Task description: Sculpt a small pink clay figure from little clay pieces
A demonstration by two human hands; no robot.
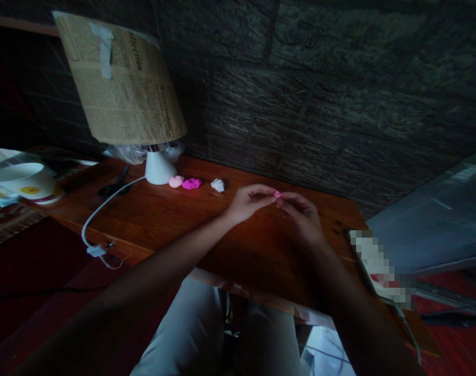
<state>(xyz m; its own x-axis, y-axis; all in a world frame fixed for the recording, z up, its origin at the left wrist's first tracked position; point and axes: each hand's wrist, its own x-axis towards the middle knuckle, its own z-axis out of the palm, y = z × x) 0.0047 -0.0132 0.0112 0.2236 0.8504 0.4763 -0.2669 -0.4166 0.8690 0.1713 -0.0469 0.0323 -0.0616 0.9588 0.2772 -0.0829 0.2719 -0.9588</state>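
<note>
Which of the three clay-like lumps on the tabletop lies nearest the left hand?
The greyish-white lump: it lies by itself, closest to the left hand, while the magenta lump and pale pink lump sit together by the lamp base.

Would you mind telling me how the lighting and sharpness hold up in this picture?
Head view: dim overall, the block-patterned wall and forearms falling into shadow; head view, left edge: the white cup looks smeared; head view, right: pixelation masks the flat device; head view, centre: the pink piece between the fingers lacks fine detail.
</note>
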